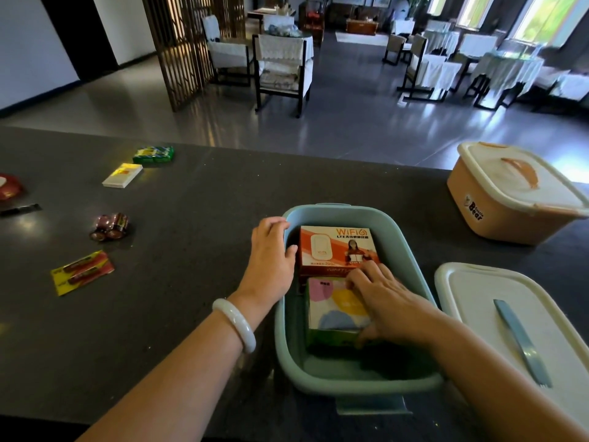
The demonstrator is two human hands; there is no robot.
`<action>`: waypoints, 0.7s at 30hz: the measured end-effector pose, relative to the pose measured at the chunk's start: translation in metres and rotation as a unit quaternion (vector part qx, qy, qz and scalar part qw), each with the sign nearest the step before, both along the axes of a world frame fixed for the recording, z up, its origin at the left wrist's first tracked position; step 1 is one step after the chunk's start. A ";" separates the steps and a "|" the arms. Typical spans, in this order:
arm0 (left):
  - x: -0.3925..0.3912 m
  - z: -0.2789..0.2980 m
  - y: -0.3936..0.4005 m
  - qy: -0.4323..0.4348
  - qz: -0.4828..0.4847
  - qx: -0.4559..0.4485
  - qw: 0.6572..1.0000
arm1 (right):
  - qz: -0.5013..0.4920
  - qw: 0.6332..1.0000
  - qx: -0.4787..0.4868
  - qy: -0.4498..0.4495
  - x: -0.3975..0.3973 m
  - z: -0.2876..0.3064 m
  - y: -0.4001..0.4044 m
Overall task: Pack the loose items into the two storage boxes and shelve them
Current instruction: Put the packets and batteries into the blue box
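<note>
head view shows us both hands at the green box (417,260), which sits open on the desk (197,199) right in front of us. our right hand (387,301) is inside it, fingers spread flat on the pastel carton (334,309), thumb tucked at its near edge; whether that counts as a true grip we cannot tell, it reads more as a press. our left hand (271,253) rests over the box's left rim, fingers relaxed, thumb touching the wifi carton (334,247) that lies just beyond the pastel one. the loose things all lie to our left, well apart from the box: the yellow battery card (82,272) nearest, the shrink-wrapped batteries (110,226) beyond it, then the white pack (122,175) and green pack (153,154) farther out. so we judge the left hand the one to fetch next, reaching leftward. the battery card's long axis runs slantwise, near-left to far-right. the box's lid (478,301) waits to our right, and the orange box (510,199) stands lidded at far right.
</note>
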State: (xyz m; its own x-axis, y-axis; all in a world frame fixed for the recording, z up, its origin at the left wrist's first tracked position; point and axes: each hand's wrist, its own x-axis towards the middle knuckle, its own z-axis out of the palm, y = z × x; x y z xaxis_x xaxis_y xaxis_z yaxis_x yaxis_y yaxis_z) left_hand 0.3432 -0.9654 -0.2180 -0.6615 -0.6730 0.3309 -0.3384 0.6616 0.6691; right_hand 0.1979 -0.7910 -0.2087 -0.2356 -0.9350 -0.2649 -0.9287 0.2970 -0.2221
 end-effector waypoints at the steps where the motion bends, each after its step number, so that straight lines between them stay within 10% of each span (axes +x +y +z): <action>1: 0.000 0.000 0.000 -0.001 0.001 -0.001 1.000 | 0.002 1.000 0.003 0.001 0.001 0.002 0.000; 21: 0.091 0.013 -0.057 -0.168 0.073 0.045 0.982 | 0.077 0.992 -0.088 0.046 0.069 0.082 -0.135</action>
State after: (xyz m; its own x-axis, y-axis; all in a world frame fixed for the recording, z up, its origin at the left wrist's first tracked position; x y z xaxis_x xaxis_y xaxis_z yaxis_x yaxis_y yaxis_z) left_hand 0.4345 -1.0219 -0.2052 -0.6178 -0.7850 0.0451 -0.6370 0.5332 0.5567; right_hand 0.2668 -0.9259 -0.1268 -0.1014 -0.9918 -0.0774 -0.9789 0.1133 -0.1699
